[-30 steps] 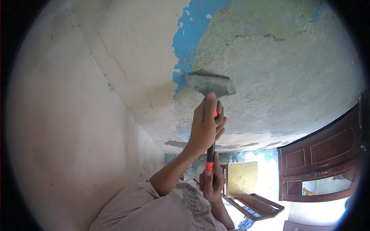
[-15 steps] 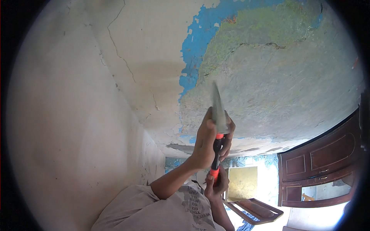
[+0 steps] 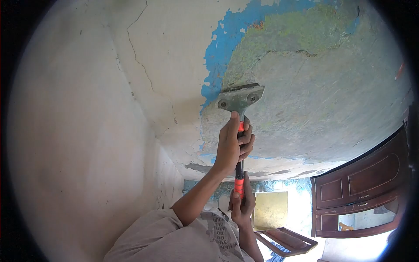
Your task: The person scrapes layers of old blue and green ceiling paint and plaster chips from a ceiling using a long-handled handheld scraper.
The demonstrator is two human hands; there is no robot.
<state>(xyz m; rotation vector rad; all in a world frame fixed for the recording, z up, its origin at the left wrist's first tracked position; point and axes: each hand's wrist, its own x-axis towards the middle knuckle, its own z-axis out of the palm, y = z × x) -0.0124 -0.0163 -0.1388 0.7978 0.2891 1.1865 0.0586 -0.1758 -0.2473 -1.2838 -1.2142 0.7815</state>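
Observation:
My left hand (image 3: 230, 146) is closed round the upper handle of a long-handled scraper (image 3: 239, 150), its thumb lying along the neck just below the head. Lower down, my right hand (image 3: 243, 206) grips the orange end of the black handle. The wide metal head (image 3: 239, 99) with two screws faces me, its blade edge right at the plaster surface (image 3: 297, 113). That edge overlaps the border between bare grey-green plaster and a strip of blue paint (image 3: 214, 65). Cream paint (image 3: 174, 56) spreads to the left of the strip.
A thin crack (image 3: 139, 61) runs down the cream paint. On the left rises a plain pale wall (image 3: 78, 139). Dark wooden cabinets (image 3: 362, 179) stand at lower right, near a brown-framed chair or rack (image 3: 288, 241) and a yellowish panel (image 3: 270, 211).
The scraper has turned from edge-on to broad face toward me, and its blade is now up against the plaster near the blue strip. Both hands keep their hold.

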